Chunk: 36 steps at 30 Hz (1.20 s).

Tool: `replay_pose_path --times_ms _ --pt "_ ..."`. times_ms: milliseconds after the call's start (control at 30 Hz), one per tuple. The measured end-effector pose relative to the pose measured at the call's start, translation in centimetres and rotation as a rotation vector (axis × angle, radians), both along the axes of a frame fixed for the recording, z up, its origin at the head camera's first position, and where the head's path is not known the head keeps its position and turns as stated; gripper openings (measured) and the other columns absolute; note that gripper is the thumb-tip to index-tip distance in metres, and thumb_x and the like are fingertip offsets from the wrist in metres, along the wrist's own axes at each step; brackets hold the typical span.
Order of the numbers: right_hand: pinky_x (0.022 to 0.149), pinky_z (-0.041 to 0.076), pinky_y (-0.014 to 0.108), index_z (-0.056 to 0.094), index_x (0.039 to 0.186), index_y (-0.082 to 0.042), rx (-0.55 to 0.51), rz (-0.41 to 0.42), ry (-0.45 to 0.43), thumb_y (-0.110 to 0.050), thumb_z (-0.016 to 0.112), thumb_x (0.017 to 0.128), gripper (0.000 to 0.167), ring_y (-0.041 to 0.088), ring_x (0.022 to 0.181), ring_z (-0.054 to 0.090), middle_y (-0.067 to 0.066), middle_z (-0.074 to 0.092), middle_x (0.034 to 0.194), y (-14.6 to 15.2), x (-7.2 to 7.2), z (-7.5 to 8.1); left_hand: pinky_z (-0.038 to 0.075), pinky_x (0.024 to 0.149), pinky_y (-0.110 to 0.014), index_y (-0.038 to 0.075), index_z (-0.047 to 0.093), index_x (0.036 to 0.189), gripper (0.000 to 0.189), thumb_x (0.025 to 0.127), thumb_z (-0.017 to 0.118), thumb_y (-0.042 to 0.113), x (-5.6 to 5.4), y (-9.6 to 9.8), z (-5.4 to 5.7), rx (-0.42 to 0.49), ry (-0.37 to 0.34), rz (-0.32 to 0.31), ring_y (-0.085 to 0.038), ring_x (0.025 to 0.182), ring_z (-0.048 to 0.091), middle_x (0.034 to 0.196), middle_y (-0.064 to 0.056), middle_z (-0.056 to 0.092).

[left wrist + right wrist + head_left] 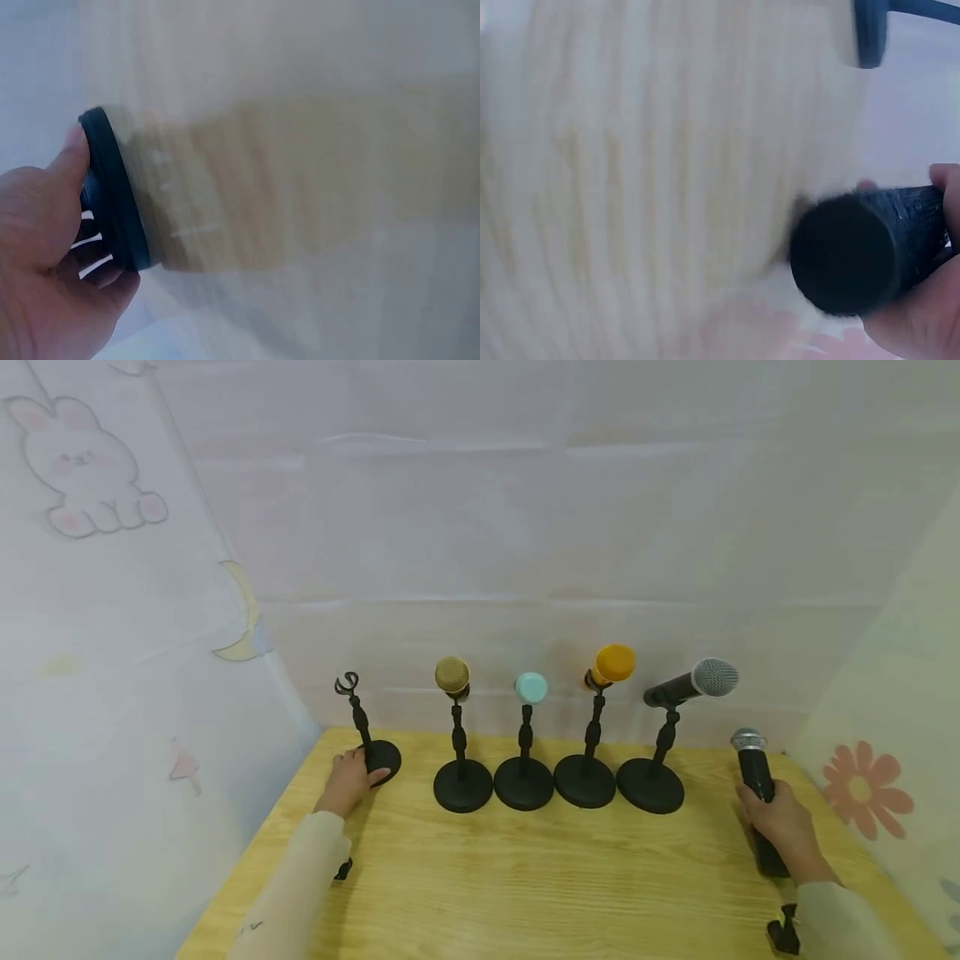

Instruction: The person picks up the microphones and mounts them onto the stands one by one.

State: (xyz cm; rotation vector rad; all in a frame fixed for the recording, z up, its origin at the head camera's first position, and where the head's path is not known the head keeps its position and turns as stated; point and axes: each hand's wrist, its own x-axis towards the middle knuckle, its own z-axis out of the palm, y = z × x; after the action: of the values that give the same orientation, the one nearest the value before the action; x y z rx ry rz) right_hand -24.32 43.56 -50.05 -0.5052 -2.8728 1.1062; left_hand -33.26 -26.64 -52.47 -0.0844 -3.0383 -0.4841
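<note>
My left hand grips the round base of a black microphone stand at the table's far left; its clip on top holds nothing. In the left wrist view, thumb and fingers hold the edge of that dark base. At the right, my right hand is wrapped round the handle of a black microphone with a silver mesh head, which points away from me. The right wrist view shows the microphone's dark butt end close up, the fingers partly hidden behind the handle.
Between the hands stand more black stands in a row. They bear a gold microphone, a mint-topped one, an orange one and a black one with silver mesh. Pale printed cloth hangs behind the wooden table.
</note>
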Motion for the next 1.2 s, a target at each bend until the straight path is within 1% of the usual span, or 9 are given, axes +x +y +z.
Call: replay_pose_path --times_ms 133,233,367,467,567,867,967,1133,1200 --pt "0.056 0.055 0.040 0.009 0.151 0.017 -0.134 -0.017 0.070 -0.063 0.042 0.100 0.101 0.026 0.062 0.070 0.020 0.066 0.088 0.2 0.6 1.1 0.034 0.110 -0.064 -0.015 0.036 0.148 0.079 0.101 0.062 0.042 1.2 0.6 0.4 0.037 -0.042 -0.049 -0.056 0.134 0.034 0.149 -0.037 0.037" --pt "0.056 0.056 0.038 0.019 0.145 0.019 -0.198 -0.014 0.117 -0.060 0.047 0.100 0.095 0.022 0.061 0.069 0.011 0.066 0.082 0.2 1.1 1.8 0.034 0.110 -0.063 -0.015 0.036 0.149 0.082 0.099 0.064 0.043 2.6 1.1 0.4 0.054 -0.050 -0.098 -0.054 0.137 0.032 0.151 -0.035 0.037" --pt "0.058 0.057 0.036 0.037 0.129 0.007 -0.331 -0.010 0.169 -0.051 0.058 0.100 0.068 0.019 0.064 0.069 0.001 0.065 0.078 -0.1 2.2 2.5 0.038 0.108 -0.060 -0.013 0.039 0.148 0.083 0.097 0.066 0.046 5.0 1.9 0.4 0.026 -0.051 -0.159 -0.051 0.135 0.036 0.149 -0.032 0.041" --pt "0.059 0.058 0.034 0.041 0.121 -0.013 -0.529 0.000 0.244 -0.039 0.064 0.100 0.041 0.018 0.065 0.069 -0.004 0.065 0.079 -0.8 3.0 2.8 0.042 0.105 -0.057 -0.012 0.043 0.147 0.083 0.094 0.068 0.047 6.7 2.5 0.6 0.003 -0.057 -0.188 -0.046 0.130 0.041 0.146 -0.028 0.044" --pt "0.057 0.059 0.031 0.041 0.115 -0.024 -0.706 0.013 0.327 -0.028 0.067 0.100 0.030 0.017 0.062 0.070 -0.006 0.067 0.079 -1.8 3.5 3.1 0.045 0.102 -0.054 -0.010 0.046 0.146 0.084 0.092 0.071 0.049 7.9 3.1 1.0 -0.016 -0.066 -0.213 -0.042 0.128 0.043 0.145 -0.024 0.046" --pt "0.051 0.054 0.028 0.045 0.113 -0.016 -0.844 0.013 0.477 -0.015 0.068 0.098 0.027 0.016 0.053 0.064 -0.001 0.064 0.070 -5.6 4.4 4.5 0.047 0.100 -0.053 -0.007 0.051 0.143 0.087 0.085 0.076 0.054 9.9 4.6 1.8 -0.031 -0.110 -0.288 -0.039 0.130 0.043 0.144 -0.021 0.048" --pt "0.058 0.055 0.025 0.047 0.119 -0.016 -0.858 0.093 0.524 -0.013 0.063 0.101 0.025 0.014 0.062 0.067 -0.001 0.066 0.077 -6.6 4.5 4.9 0.048 0.099 -0.052 -0.007 0.053 0.141 0.087 0.084 0.077 0.054 10.7 5.3 1.7 -0.041 -0.110 -0.321 -0.039 0.129 0.045 0.141 -0.020 0.050" --pt "0.078 0.057 0.024 0.040 0.132 -0.008 -1.029 0.364 0.664 0.006 0.045 0.104 0.032 0.016 0.084 0.070 0.004 0.065 0.097 -8.2 4.6 4.9 0.050 0.097 -0.049 -0.005 0.056 0.141 0.083 0.087 0.072 0.057 12.4 6.8 1.7 -0.074 -0.117 -0.376 -0.035 0.127 0.046 0.140 -0.018 0.050" --pt "0.078 0.057 0.024 0.038 0.133 -0.007 -1.028 0.395 0.710 0.011 0.044 0.102 0.037 0.017 0.083 0.070 0.005 0.065 0.098 -8.9 4.8 5.0 0.050 0.098 -0.047 -0.005 0.056 0.141 0.081 0.089 0.069 0.056 13.0 7.5 1.7 -0.082 -0.118 -0.404 -0.035 0.127 0.045 0.141 -0.017 0.050"
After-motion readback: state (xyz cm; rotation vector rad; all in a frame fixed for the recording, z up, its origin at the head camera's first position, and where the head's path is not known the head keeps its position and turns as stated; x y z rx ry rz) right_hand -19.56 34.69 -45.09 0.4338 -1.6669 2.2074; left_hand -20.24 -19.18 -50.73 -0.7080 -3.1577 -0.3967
